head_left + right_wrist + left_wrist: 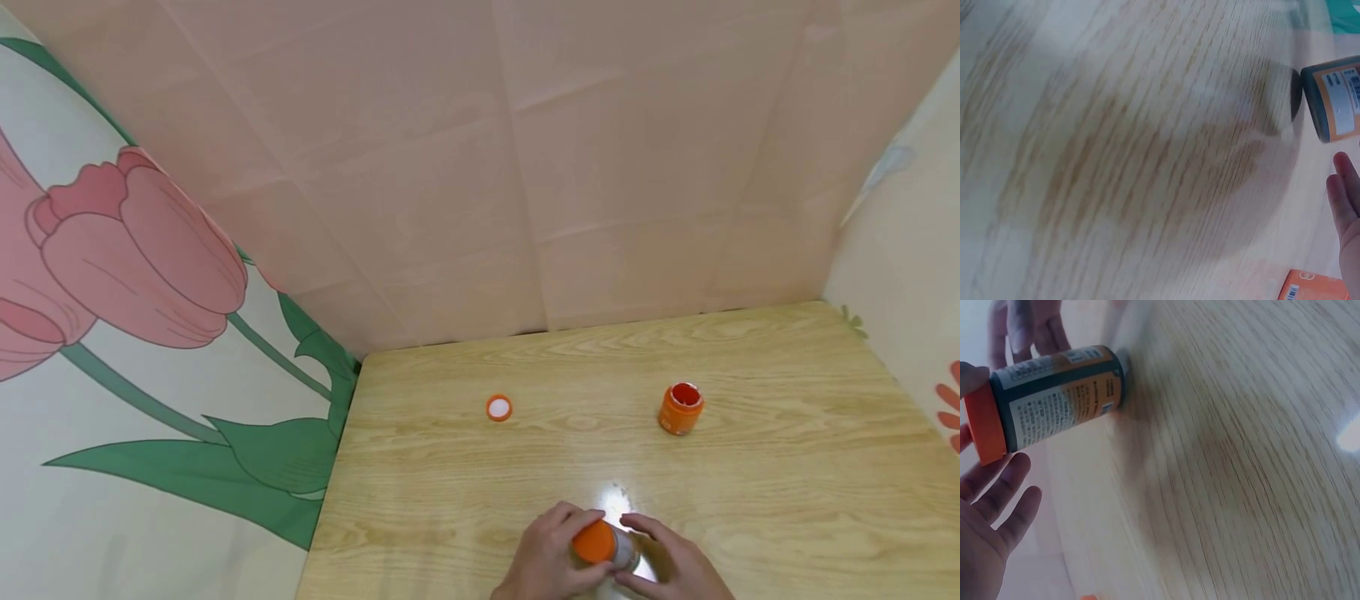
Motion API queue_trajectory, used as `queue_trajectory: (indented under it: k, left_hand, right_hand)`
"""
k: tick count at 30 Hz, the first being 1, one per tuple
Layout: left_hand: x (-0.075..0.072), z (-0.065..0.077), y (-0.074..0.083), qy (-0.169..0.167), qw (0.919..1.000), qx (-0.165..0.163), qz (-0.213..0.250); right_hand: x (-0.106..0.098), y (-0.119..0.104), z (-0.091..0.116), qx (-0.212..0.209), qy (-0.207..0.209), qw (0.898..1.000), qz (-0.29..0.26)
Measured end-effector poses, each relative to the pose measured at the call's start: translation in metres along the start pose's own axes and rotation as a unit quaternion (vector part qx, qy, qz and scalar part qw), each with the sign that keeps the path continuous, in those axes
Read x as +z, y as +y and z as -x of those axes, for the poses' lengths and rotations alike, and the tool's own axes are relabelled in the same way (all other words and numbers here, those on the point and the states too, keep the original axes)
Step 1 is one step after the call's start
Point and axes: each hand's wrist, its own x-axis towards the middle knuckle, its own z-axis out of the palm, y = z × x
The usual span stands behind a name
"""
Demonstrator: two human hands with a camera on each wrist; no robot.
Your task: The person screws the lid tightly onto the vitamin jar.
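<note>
We record 2 hands at the near edge of a light wood-grain table (750, 500), both about 1 dark cylindrical bottle with an orange screw cap and an orange-and-white printed label (603, 543). The bottle is tilted, cap toward the left hand (543, 557), base toward the right hand (671, 562). In the left wrist view the base edge of the bottle (1054, 400) appears to meet the table while the cap end is raised.

Left hand: we see the fingers (1004, 487) straight and slightly spread just below the cap, and the thumb at the cap's far side; contact with the cap looks likely at the thumb, but we cannot tell how firm it is. In the head view this hand lies curved against the cap.

Right hand: in the head view its fingers reach over the bottle's base end. In the right wrist view the fingertips (1347, 187) lie straight and close together, just beside the bottle (1334, 100) with a gap showing. We cannot tell whether this hand touches it.

Elsewhere on the table: 1 small orange jar standing open, red inside (681, 408), well apart to the right rear, and 1 orange cap lying with its white lining up (498, 407) to the left rear. An orange box corner (1313, 286) shows in the right wrist view.
</note>
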Motion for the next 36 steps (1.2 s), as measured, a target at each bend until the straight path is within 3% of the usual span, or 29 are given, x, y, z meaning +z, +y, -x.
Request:
queue_trajectory:
  k: [8,17,22,30,36]
  left_hand:
    - [-0.01,0.005,-0.008,0.038,0.999,-0.019,-0.008]
    - [-0.019,0.018,-0.022,0.059,0.9934,-0.097,0.016]
    - [-0.026,0.025,-0.032,0.076,0.9895,-0.123,0.008]
    - [-0.04,0.036,-0.044,0.076,0.9788,-0.189,0.022]
    - [-0.047,0.042,-0.053,0.09,0.9754,-0.201,0.012]
  right_hand:
    - [0.001,0.005,0.001,-0.022,0.015,0.999,-0.019]
    - [0.0,0.007,0.003,-0.019,0.015,0.999,-0.037]
    - [-0.001,0.009,0.003,-0.035,0.028,0.998,-0.043]
    - [-0.001,0.009,0.005,0.004,0.01,0.999,-0.038]
    - [-0.001,0.009,0.005,0.019,0.002,0.999,-0.031]
